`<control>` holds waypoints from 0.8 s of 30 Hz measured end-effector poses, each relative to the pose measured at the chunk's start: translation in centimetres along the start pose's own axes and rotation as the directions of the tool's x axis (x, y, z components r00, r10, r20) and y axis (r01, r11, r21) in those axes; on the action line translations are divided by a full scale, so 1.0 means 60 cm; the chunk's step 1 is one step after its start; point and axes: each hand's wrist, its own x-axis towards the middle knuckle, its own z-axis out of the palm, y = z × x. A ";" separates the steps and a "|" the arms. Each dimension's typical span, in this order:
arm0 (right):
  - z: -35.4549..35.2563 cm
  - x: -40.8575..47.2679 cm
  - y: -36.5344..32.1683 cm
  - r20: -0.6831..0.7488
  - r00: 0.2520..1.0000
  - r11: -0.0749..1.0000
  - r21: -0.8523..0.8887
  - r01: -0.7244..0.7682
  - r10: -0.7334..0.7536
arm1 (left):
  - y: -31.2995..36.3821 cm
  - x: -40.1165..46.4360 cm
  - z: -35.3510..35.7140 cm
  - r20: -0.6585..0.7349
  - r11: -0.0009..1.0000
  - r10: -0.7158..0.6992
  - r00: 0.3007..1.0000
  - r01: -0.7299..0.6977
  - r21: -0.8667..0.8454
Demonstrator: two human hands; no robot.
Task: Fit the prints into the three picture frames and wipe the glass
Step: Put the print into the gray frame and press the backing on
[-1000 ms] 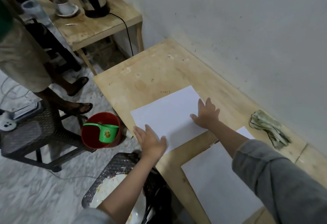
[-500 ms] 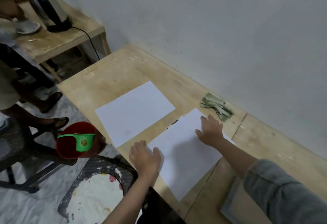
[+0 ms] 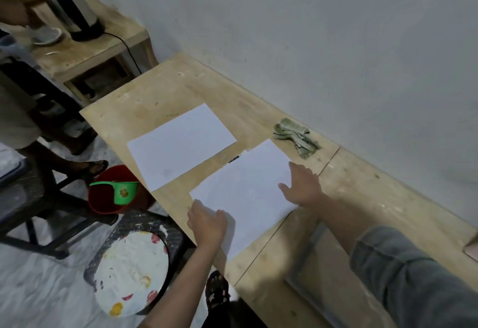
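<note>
Pressing near white sheet (image 3: 248, 188): left hand (image 3: 207, 224), right hand (image 3: 302, 188), both flat, fingers extended, gripping nothing. Risk: sheet creasing if pushed unevenly across wooden table (image 3: 362, 198).

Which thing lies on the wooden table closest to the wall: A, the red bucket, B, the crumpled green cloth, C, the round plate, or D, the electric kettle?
B: the crumpled green cloth lies on the wooden table close to the wall, just beyond the white sheet that both hands touch.
</note>
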 end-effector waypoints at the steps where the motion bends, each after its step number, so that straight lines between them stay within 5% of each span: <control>1: 0.001 -0.001 0.001 -0.005 1.000 1.000 0.006 0.007 -0.007 | 0.001 0.001 0.000 -0.015 0.998 -0.028 1.000 0.027 -0.060; 5: 0.008 -0.004 0.003 -0.026 0.999 0.999 0.033 0.025 -0.024 | -0.001 0.009 -0.005 -0.072 0.976 -0.061 0.996 0.044 -0.211; 16: 0.023 -0.007 0.007 -0.046 0.999 0.997 0.080 -0.020 0.024 | -0.006 0.006 -0.024 -0.117 0.970 0.029 0.993 -0.056 -0.235; 20: 0.011 -0.011 0.004 -0.101 0.986 0.934 0.344 -0.092 0.135 | -0.006 0.018 -0.038 -0.108 0.953 0.042 0.993 -0.072 -0.294; 24: -0.022 -0.028 -0.011 -0.110 0.966 0.677 0.731 -0.081 0.235 | -0.002 0.039 -0.061 -0.100 0.941 0.041 0.994 -0.072 -0.332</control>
